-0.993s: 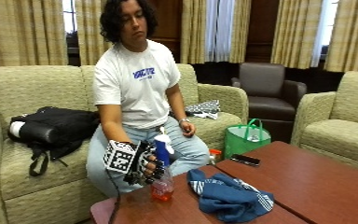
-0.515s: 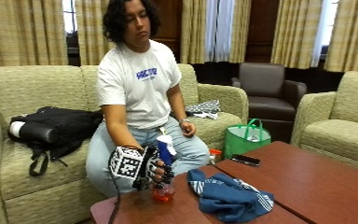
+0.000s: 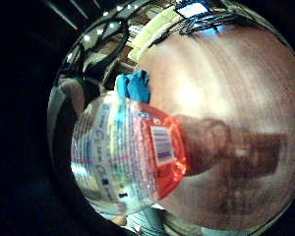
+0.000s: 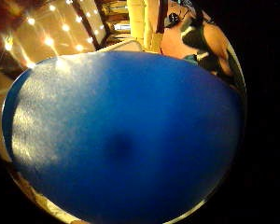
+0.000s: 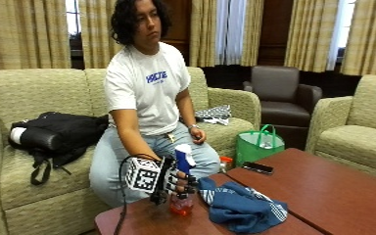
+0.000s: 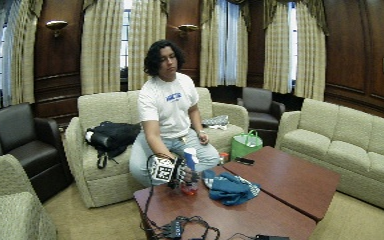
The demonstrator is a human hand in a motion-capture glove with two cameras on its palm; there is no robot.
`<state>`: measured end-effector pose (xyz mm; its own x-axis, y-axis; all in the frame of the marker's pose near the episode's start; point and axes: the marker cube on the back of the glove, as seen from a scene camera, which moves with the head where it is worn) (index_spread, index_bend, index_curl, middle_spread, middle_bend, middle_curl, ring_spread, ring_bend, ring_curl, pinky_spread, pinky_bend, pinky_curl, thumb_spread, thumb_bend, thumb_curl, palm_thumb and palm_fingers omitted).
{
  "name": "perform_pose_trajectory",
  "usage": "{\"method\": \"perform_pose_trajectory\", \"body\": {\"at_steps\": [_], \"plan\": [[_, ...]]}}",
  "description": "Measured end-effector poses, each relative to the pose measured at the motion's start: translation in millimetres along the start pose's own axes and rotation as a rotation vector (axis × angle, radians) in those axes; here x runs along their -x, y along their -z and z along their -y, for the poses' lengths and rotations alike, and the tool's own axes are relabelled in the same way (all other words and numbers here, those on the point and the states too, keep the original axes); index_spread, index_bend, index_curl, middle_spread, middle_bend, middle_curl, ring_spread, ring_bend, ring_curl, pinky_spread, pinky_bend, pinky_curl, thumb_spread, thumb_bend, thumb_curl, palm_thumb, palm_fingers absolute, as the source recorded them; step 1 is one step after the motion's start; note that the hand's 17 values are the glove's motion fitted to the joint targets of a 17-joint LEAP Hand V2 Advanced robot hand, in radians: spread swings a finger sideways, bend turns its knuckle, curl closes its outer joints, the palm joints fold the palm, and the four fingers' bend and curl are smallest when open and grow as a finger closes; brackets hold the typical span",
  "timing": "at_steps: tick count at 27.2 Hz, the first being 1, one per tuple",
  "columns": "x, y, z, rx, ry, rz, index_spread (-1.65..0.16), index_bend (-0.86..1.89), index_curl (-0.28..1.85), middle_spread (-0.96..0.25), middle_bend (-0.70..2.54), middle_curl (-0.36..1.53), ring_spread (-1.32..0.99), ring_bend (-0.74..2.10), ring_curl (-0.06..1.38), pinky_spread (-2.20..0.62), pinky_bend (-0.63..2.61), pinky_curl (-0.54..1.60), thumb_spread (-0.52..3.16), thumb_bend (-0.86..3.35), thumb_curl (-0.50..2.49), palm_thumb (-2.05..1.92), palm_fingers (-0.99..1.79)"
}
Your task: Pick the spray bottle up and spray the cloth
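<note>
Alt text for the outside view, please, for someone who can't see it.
A seated person's gloved right hand grips a spray bottle standing on a wooden table, beside a crumpled blue cloth. A phone lies farther along the table.

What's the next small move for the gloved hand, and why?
Probably lift the spray bottle a little and turn its blue head toward the blue cloth. The right hand already grips the bottle, whose orange base sits at or just above the table, and the cloth lies bunched right beside it, so only aiming and squeezing seem left.
</note>
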<state>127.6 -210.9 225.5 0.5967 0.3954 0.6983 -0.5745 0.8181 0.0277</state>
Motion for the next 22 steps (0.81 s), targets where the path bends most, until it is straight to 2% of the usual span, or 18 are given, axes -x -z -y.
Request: {"method": "perform_pose_trajectory", "body": {"at_steps": [7, 12, 15, 19, 22], "plan": [[2, -3, -6, -0.064, 0.094, 0.058, -0.33, 0.26, 0.31, -0.20, 0.37, 0.44, -0.21, 0.42, 0.35, -0.07, 0.17, 0.33, 0.79, 0.04, 0.42, 0.88, 1.19], [-2, 8, -28, -0.172, 0.110, 0.090, -0.30, 0.24, 0.35, -0.20, 0.41, 0.46, -0.22, 0.47, 0.38, -0.15, 0.23, 0.35, 0.65, 0.02, 0.49, 0.94, 1.31], [1, 23, -39, -0.197, 0.115, 0.080, -0.29, 0.24, 0.37, -0.20, 0.43, 0.47, -0.21, 0.47, 0.39, -0.18, 0.26, 0.36, 0.58, 0.00, 0.52, 0.95, 1.33], [17, 56, -47, -0.208, 0.200, 0.047, -0.28, 0.25, 0.39, -0.19, 0.44, 0.48, -0.21, 0.49, 0.41, -0.20, 0.29, 0.37, 0.52, -0.01, 0.55, 0.96, 1.33], [44, 86, -51, -0.212, 0.155, -0.011, -0.27, 0.25, 0.41, -0.19, 0.45, 0.49, -0.21, 0.49, 0.41, -0.21, 0.30, 0.37, 0.49, -0.02, 0.57, 0.96, 1.33]]}}
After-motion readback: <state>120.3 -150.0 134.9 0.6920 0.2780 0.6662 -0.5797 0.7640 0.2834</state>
